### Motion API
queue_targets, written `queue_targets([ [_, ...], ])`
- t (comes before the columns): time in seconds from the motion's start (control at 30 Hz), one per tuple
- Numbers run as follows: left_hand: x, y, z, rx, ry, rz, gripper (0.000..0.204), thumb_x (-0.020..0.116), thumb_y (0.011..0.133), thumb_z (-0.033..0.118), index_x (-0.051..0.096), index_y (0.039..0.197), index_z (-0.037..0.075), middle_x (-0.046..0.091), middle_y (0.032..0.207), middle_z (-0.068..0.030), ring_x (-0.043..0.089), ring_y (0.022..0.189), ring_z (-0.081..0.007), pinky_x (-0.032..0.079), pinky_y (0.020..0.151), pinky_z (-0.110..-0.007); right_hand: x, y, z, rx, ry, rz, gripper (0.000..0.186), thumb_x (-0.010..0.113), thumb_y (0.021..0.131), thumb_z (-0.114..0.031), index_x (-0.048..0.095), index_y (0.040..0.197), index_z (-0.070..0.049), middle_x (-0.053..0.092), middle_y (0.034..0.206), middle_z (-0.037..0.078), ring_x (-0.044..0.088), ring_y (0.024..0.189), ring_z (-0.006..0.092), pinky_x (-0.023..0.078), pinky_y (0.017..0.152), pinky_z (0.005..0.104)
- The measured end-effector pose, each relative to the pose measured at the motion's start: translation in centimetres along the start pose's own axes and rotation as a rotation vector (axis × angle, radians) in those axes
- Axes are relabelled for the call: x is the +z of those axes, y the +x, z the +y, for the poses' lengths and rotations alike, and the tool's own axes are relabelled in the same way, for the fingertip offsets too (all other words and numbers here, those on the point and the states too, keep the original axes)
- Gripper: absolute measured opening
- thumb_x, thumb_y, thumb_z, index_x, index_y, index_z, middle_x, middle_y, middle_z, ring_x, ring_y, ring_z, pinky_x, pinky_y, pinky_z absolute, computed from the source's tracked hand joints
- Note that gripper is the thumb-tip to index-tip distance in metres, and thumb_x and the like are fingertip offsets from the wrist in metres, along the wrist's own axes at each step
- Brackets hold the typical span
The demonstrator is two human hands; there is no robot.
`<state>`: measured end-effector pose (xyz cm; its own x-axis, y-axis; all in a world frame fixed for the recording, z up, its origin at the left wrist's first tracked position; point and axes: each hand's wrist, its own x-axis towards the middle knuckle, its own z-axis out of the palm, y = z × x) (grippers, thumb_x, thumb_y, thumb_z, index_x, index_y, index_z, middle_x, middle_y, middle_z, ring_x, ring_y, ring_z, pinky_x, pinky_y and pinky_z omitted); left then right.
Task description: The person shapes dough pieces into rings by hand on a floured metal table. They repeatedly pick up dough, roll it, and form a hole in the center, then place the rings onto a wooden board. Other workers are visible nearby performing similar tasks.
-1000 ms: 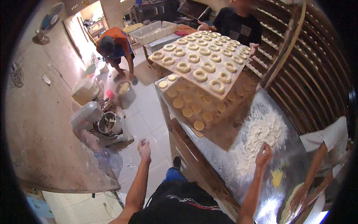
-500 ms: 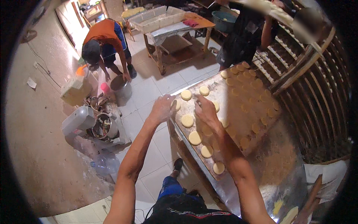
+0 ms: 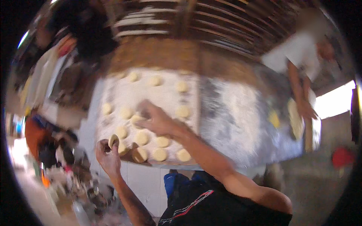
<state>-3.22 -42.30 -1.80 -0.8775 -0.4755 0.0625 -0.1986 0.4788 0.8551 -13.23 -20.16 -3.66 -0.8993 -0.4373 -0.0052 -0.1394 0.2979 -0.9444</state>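
My left hand (image 3: 108,154) is closed at the near left corner of a floured board (image 3: 151,94), pinching a pale round of dough (image 3: 113,141) on edge between thumb and fingers. Over the middle of the board, my right hand (image 3: 156,117) has its fingers curled on another dough round (image 3: 136,121), somewhat smeared by motion. Several flat dough rounds lie around both hands, among them one round (image 3: 141,138) just below the right hand and one (image 3: 160,154) along the near edge.
Right of the board is a floured metal tabletop (image 3: 233,124). There a person in a white shirt (image 3: 299,56) has hands by a flat dough sheet (image 3: 296,118). Slatted racks (image 3: 226,26) stand behind. At left are a person in dark clothes (image 3: 81,28) and one in orange (image 3: 37,135).
The view has swung to the right, so the board now lies ahead of me. My left hand still holds a dough round; my right fingers are now curled on another.
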Motion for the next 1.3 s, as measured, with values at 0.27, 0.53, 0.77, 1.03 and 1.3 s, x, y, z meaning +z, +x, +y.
queue_targets([
  [0.27,31.6,-11.0,15.8,0.626,0.167,-0.84,0.032,0.073,0.073,0.026,0.067,0.091,0.001,0.066,0.073,-0.0102,0.063,0.072,-0.0143,0.05,0.067,-0.031,-19.0,-25.8,2.8,0.579,-0.589,0.458,0.046,0.071,0.083,-0.019,0.049,0.121,-0.006,0.065,0.102,0.015,0.064,0.099,0.0201,0.051,0.078,0.0369],
  [0.53,30.3,-18.9,19.9,0.011,-0.334,-0.958,0.017,0.068,0.078,-0.001,0.066,0.094,-0.002,0.068,0.084,-0.0057,0.064,0.077,-0.0113,0.051,0.072,-0.025,-24.2,-29.7,6.3,0.081,0.161,0.619,0.034,0.067,0.089,-0.024,0.057,0.114,-0.003,0.066,0.09,0.01,0.062,0.084,0.0144,0.049,0.075,0.0296],
  [0.77,27.5,-22.3,21.6,0.06,-0.508,-0.69,0.033,0.071,0.073,-0.003,0.056,0.102,0.003,0.06,0.079,-0.0014,0.058,0.072,-0.0076,0.05,0.065,-0.024,-23.3,-29.8,5.4,0.192,0.61,0.458,0.029,0.067,0.085,-0.014,0.052,0.108,-0.003,0.058,0.09,0.005,0.058,0.084,0.0119,0.05,0.073,0.0289],
  [1.03,24.8,-17.6,21.6,0.442,-0.272,-0.64,0.067,0.073,0.076,0.008,0.037,0.133,0.011,0.061,0.087,-0.0104,0.062,0.077,-0.0225,0.051,0.075,-0.035,-22.0,-26.3,2.7,0.051,0.01,0.437,0.032,0.065,0.077,-0.003,0.042,0.098,-0.007,0.052,0.08,0.01,0.053,0.069,0.0174,0.045,0.06,0.032],
  [1.3,25.4,-14.3,17.8,0.022,-0.647,-0.953,0.066,0.064,0.089,0.022,0.028,0.144,0.014,0.063,0.093,-0.01,0.062,0.079,-0.0237,0.051,0.069,-0.037,-20.6,-21.9,2.3,0.26,-0.328,0.332,0.058,0.066,0.077,-0.008,0.03,0.122,-0.008,0.057,0.095,0.018,0.062,0.084,0.0311,0.049,0.075,0.046],
])
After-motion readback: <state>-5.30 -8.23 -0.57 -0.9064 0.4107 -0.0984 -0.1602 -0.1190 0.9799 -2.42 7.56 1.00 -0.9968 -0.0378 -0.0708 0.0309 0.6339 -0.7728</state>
